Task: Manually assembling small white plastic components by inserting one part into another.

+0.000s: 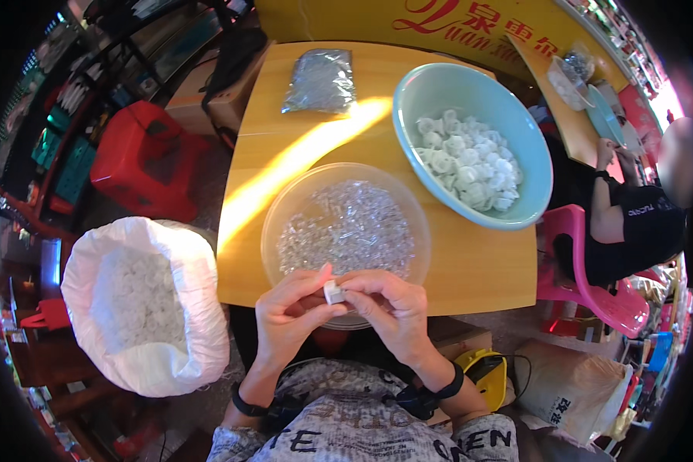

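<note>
A small white plastic part [333, 292] is pinched between the thumb and fingers of my left hand [291, 306], above the near rim of a round translucent tub. My right hand [389, 304] meets it from the right, its thumb and forefinger closed at the part's edge. Whatever sits between those right fingertips is too small to make out. Many small clear plastic pieces [346, 227] fill the translucent tub [270, 245]. Farther right, a light blue basin [408, 115] holds a heap of white ring-shaped plastic parts [470, 162].
A silvery plastic packet [320, 81] lies at the back of the wooden table [470, 269]. Left of the table stand a white sack [208, 308] of whitish pieces and a red stool [142, 158]. At right, a person [631, 223] works at another table near a pink chair [593, 296].
</note>
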Demonstrator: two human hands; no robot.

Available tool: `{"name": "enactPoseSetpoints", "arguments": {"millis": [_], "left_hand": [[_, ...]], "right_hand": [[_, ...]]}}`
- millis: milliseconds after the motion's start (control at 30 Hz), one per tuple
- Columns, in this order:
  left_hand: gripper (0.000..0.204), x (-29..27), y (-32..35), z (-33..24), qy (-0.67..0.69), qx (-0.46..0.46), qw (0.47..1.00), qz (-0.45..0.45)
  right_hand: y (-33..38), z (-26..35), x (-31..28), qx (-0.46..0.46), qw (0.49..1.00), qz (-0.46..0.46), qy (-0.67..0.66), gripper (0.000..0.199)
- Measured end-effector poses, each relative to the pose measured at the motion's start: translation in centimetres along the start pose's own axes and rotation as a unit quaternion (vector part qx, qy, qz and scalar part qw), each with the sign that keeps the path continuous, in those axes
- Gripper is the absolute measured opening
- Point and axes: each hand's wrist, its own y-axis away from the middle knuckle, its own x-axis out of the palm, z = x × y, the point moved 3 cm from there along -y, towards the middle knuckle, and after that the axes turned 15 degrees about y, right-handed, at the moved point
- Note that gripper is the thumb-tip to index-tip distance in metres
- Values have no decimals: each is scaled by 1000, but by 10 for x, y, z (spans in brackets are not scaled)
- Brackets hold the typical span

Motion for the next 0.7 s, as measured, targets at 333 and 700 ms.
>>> {"name": "enactPoseSetpoints", "arguments": {"millis": [333,700], "left_hand": [[49,-73,44,-123,-473,159,827,-259],[50,-162,48,-71,-528,-126,791,-283]], "right_hand": [[-71,18,-138,-51,882,-318,344,9],[-74,21,-101,-113,849,-211,471,14]]}}
